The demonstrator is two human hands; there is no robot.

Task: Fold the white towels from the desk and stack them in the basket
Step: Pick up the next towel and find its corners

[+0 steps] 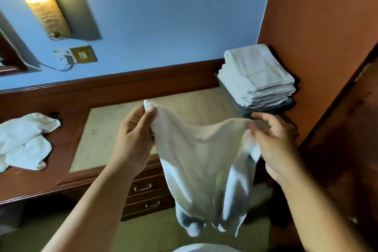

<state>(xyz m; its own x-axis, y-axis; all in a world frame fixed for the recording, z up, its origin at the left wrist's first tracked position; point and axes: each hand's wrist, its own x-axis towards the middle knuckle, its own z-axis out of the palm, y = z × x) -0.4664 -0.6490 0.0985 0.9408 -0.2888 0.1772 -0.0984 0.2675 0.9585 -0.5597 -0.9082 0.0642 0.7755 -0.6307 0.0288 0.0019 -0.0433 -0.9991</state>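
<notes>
Above the desk (67, 145), left hand (133, 137) and right hand (276, 141) pinch upper corners of the towel (200, 159).

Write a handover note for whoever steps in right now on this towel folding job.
Left hand: pinches one top corner of the white towel.
Right hand: pinches the other corner; the towel hangs unfolded between them.
Done: a folded stack sits in the basket at the desk's far right.
Left: fold and stack this towel, then the crumpled towels on the desk's left side.
</notes>
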